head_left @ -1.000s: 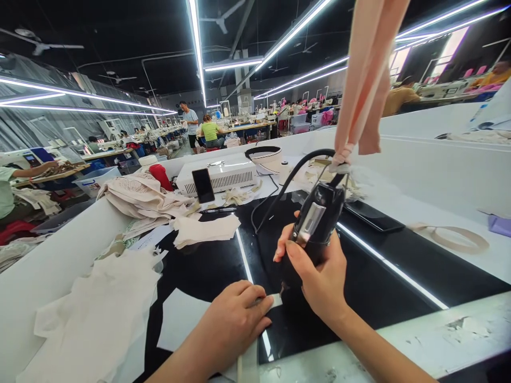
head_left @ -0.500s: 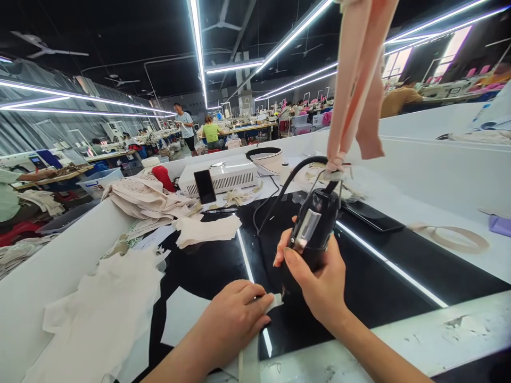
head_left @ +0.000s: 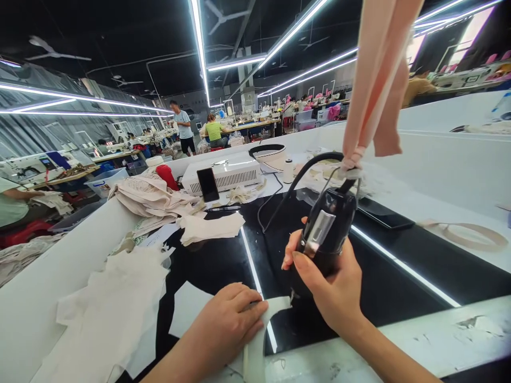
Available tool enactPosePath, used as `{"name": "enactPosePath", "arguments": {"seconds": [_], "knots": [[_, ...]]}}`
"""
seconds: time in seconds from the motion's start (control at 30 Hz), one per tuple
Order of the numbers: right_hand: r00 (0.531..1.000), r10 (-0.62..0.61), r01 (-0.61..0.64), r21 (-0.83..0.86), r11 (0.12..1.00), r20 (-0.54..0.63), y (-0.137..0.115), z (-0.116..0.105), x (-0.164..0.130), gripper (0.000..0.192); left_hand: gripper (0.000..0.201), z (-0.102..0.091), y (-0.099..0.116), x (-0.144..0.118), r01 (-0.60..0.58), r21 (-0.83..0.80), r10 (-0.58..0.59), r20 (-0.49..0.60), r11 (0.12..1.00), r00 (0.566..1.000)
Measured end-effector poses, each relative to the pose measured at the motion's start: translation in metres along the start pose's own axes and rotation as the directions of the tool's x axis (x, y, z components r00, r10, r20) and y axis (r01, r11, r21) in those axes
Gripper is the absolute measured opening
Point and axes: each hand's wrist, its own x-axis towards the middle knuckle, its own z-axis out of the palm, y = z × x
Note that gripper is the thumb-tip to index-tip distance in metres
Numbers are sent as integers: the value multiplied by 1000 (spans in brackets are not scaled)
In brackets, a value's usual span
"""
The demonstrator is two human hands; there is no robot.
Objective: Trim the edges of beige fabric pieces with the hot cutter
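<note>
My right hand (head_left: 339, 287) is wrapped around a black hand-held electric tool (head_left: 333, 221) with a silver plate on its side. Pink cloth strips (head_left: 373, 90) tied at its top hang it from above, and a thick black cord (head_left: 293, 183) curves away. Low on the left, my left hand (head_left: 229, 322) has its fingers together on a pale strip (head_left: 279, 305). The strip's far end reaches the foot of the tool, while its other end runs toward the table's front edge. The tool's working tip is mostly hidden.
Pale cut fabric pieces (head_left: 115, 303) lie at left, with a heaped pile (head_left: 154, 197) behind. A phone (head_left: 208, 184) leans on a white vented box (head_left: 227, 173). A dark flat device (head_left: 383, 213) and a beige band (head_left: 475, 235) lie right. White side walls (head_left: 27, 314) border the table.
The tool and my right hand have shifted a little to the right. More of the pale strip shows between my left fingers and the tool. The whole view has shifted slightly too.
</note>
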Motion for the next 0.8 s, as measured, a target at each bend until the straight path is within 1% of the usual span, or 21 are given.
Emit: {"name": "enactPosePath", "arguments": {"seconds": [0.23,0.37,0.5,0.63,0.8], "knots": [[1000,18,-17,14,1000,-21,1,0,2,20,24,0,3,-2,31,-34,-31,17,999,999],[998,40,-36,103,994,-42,2,10,5,19,24,-2,4,-3,79,-61,-75,60,995,995],[998,51,-46,163,985,-22,5,22,6,21,28,-1,5,-2,100,-84,-95,62,991,994],[999,46,-45,160,986,-4,5,28,5,21,33,1,3,-2,92,-87,-87,52,992,995],[999,32,-34,117,993,12,8,28,3,19,29,3,2,-4,91,-91,-86,62,992,994]]}}
